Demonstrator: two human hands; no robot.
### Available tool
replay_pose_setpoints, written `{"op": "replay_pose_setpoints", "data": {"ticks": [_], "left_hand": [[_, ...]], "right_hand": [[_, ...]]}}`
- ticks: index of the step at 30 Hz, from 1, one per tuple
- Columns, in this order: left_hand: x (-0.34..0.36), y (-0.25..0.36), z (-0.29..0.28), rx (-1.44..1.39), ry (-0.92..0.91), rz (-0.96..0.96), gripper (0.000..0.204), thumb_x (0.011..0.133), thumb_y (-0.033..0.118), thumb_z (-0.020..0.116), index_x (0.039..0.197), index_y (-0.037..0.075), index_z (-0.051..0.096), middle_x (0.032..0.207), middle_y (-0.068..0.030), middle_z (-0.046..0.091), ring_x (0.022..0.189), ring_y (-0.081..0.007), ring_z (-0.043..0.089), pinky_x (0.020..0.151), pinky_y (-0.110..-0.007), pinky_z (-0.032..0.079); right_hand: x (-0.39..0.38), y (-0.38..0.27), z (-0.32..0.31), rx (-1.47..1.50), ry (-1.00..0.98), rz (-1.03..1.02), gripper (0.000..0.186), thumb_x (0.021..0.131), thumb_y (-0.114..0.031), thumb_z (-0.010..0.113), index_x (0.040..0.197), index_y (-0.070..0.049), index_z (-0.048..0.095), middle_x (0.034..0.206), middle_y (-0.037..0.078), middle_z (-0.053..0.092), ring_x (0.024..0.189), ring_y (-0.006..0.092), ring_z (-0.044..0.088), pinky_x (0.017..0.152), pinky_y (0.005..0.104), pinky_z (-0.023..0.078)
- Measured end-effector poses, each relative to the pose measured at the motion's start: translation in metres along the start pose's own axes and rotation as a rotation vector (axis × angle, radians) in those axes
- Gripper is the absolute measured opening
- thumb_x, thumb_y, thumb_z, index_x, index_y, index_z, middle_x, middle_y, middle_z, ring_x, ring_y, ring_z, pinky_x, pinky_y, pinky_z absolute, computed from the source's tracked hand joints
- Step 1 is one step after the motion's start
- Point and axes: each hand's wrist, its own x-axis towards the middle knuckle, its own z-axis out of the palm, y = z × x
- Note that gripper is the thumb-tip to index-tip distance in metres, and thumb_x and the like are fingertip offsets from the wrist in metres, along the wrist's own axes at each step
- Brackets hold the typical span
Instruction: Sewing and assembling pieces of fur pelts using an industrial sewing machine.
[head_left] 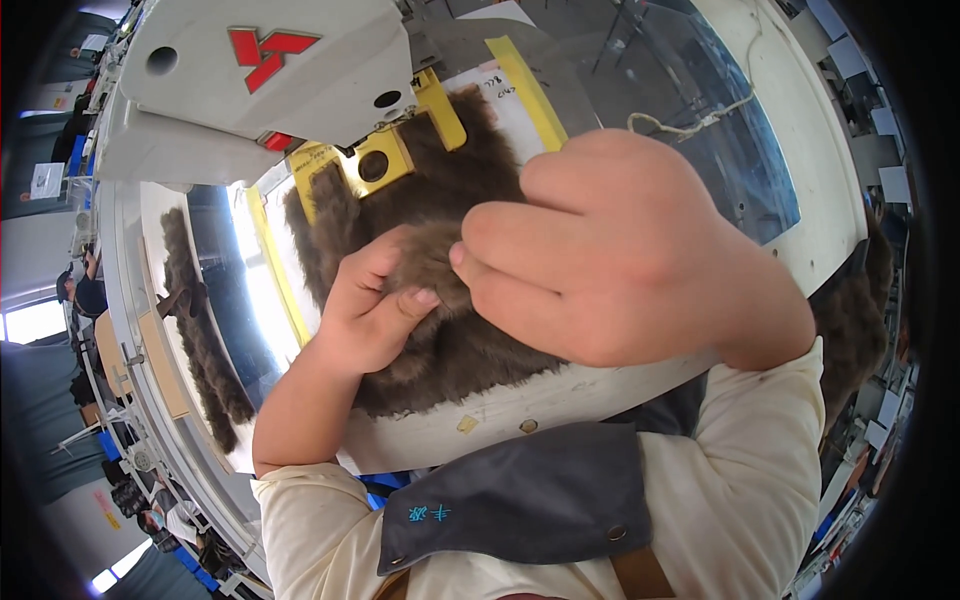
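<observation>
A piece of brown fur point(480, 360) lies over the white work surface in front of me, reaching up beneath the sewing machine head point(250, 110). My left hand point(362, 312) pinches a raised fold of this fur between thumb and fingers. Close against the same fold, my right hand point(620, 250) is closed in a pinch, with its fingertips at the fur. Whatever sits between those right fingertips is hidden. Beyond my hands, a yellow metal clamp frame point(400, 158) rests on the fur under the machine head.
A long fur strip point(200, 330) lies at the left. Yellow tape strips point(527, 95) edge a white sheet below the fur. At the far right are a clear plastic sheet point(700, 130) and a cord point(690, 128). More brown fur point(855, 310) hangs by the table's right edge.
</observation>
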Motion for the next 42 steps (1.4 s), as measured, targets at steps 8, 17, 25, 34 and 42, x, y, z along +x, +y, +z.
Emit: {"op": "replay_pose_setpoints", "data": {"ticks": [8,17,25,34,42], "left_hand": [[0.004,0.005,0.007,-0.065,0.002,-0.083,0.034,0.1,0.005,0.064,0.133,-0.002,0.06,0.116,-0.0048,0.066,0.107,-0.0122,0.06,0.095,-0.029,0.048],[0.007,0.014,0.012,0.051,0.132,-0.131,0.03,0.105,0.01,0.053,0.132,-0.003,0.058,0.113,-0.0042,0.063,0.103,-0.0116,0.054,0.091,-0.027,0.045],[0.005,0.022,0.016,0.042,0.08,-0.111,0.048,0.105,0.015,0.039,0.147,-0.009,0.04,0.108,-0.0158,0.066,0.084,-0.0188,0.064,0.082,-0.029,0.052],[0.005,0.008,0.019,0.318,0.146,-0.113,0.022,0.106,0.017,0.056,0.106,-0.004,0.05,0.074,-0.0175,0.059,0.065,-0.0353,0.059,0.063,-0.042,0.048],[0.009,0.022,-0.004,0.882,0.068,-0.011,0.042,0.094,0.009,0.059,0.133,-0.005,0.057,0.079,-0.0209,0.065,0.075,-0.042,0.066,0.07,-0.048,0.053]], "right_hand": [[-0.002,-0.002,0.002,-0.024,-0.012,0.01,0.02,0.071,-0.009,0.077,0.065,-0.01,0.059,0.072,-0.002,0.052,0.057,0.0136,0.043,0.045,0.0285,0.032],[-0.037,0.093,0.001,0.1,-0.364,0.598,0.025,0.087,-0.02,0.074,0.107,-0.007,0.073,0.098,0.01,0.07,0.094,0.0331,0.069,0.081,0.0431,0.055],[0.003,0.035,0.013,0.589,-0.277,0.669,0.039,0.084,-0.024,0.084,0.112,-0.001,0.07,0.091,0.007,0.07,0.077,0.0203,0.065,0.073,0.0328,0.054],[0.002,0.005,0.043,1.194,-0.172,1.074,0.026,0.089,-0.018,0.083,0.098,0.003,0.07,0.076,0.002,0.067,0.069,0.0042,0.055,0.062,0.023,0.046],[0.012,0.064,0.069,0.57,-0.459,0.957,0.024,0.087,-0.017,0.081,0.097,0.002,0.069,0.075,0.0,0.062,0.069,0.0084,0.054,0.065,0.0287,0.046]]}}
